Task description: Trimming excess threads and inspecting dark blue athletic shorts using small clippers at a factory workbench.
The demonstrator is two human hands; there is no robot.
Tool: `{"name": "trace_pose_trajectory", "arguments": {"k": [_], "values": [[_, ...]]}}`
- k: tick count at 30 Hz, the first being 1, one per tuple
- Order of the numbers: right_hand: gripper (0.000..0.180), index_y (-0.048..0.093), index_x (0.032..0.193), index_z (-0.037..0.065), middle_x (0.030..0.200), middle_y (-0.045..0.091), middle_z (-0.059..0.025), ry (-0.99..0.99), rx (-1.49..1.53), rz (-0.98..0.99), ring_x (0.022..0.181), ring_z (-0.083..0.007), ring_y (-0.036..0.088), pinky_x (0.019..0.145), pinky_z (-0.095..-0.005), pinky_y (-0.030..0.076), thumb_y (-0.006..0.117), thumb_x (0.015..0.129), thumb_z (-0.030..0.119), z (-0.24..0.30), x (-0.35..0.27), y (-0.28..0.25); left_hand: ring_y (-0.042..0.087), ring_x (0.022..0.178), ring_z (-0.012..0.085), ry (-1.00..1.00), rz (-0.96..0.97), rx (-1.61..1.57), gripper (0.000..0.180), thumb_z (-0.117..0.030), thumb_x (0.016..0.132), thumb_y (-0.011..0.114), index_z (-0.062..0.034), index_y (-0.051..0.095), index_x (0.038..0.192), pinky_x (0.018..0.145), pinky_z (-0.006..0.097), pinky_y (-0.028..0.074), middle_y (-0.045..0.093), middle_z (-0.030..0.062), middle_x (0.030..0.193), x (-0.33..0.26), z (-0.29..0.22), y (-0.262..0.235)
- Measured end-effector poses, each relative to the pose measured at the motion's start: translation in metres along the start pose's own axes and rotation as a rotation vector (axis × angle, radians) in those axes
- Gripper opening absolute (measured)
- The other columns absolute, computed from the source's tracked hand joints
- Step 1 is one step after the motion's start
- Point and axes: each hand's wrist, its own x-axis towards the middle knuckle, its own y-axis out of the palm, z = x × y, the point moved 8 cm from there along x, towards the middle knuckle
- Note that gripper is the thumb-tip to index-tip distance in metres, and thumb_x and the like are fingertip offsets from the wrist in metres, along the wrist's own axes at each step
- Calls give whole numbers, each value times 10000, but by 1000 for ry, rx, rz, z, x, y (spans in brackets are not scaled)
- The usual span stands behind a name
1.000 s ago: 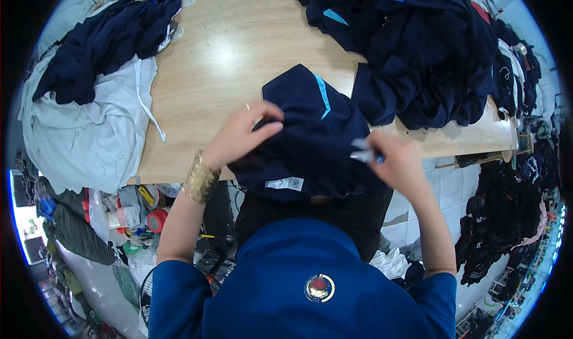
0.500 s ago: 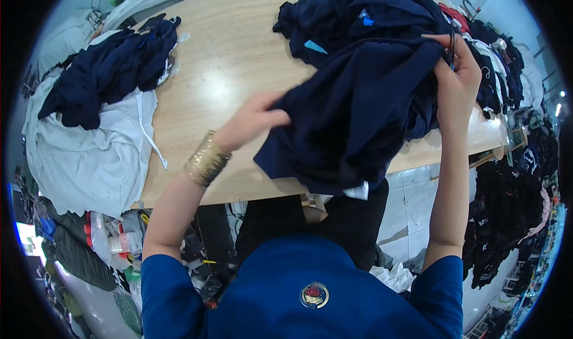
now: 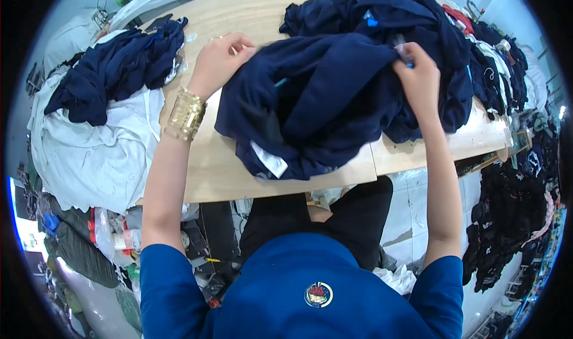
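Note:
A navy garment (image 3: 340, 94) lies loosely bunched at the front of the table, its folds raised between my hands. A white label (image 3: 270, 160) shows at its near edge. My left hand (image 3: 224, 61), with a wide gold cuff on the wrist, has curled fingers pinching the garment's far left edge. On the right, my right hand (image 3: 419, 73) is closed at the garment's upper right edge. A small blurred shiny thing (image 3: 402, 48) sticks up at its fingers; its kind cannot be made out.
Behind the garment lies a large navy garment pile (image 3: 382, 11) on the wooden table (image 3: 206, 178). Another navy heap (image 3: 113, 70) rests on white cloth (image 3: 101, 154) at the left. More dark clothes (image 3: 501, 70) hang over the right side.
My left hand has moved up and left, my right hand left and slightly down. The garment has spread leftward, and its white label has shifted left and up.

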Motion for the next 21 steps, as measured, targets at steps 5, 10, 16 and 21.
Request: {"name": "trace_pose_trajectory", "arguments": {"k": [5,10,16,21], "values": [[138,579,913,78,783,611,-148,12,-62,199,730,-319,609,611,-342,462,612,779,83,-41,-64,31,597,714,197,-68,177,-260,106,-121,824,585,-68,631,903,649,284,472,620,76,812,-69,20,50],[240,647,920,71,876,648,-87,114,226,522,778,-230,625,640,-301,480,582,728,-56,-9,-159,50,610,703,141,-364,155,-268,97,-81,832,578,-40,634,900,624,256,470,640,60,835,-159,50,64],[303,616,979,85,924,549,-87,118,264,448,728,-236,625,615,-306,507,625,696,-23,29,-213,103,604,792,199,-303,-19,-332,206,-33,804,582,-72,611,1005,661,291,471,615,96,901,-160,28,82],[262,579,962,53,891,559,-91,3,284,508,713,-289,603,606,-334,489,598,709,-10,29,-184,112,437,1149,277,-113,88,-25,489,-24,722,620,-150,525,1184,927,412,378,491,97,1203,-127,3,88]]}}
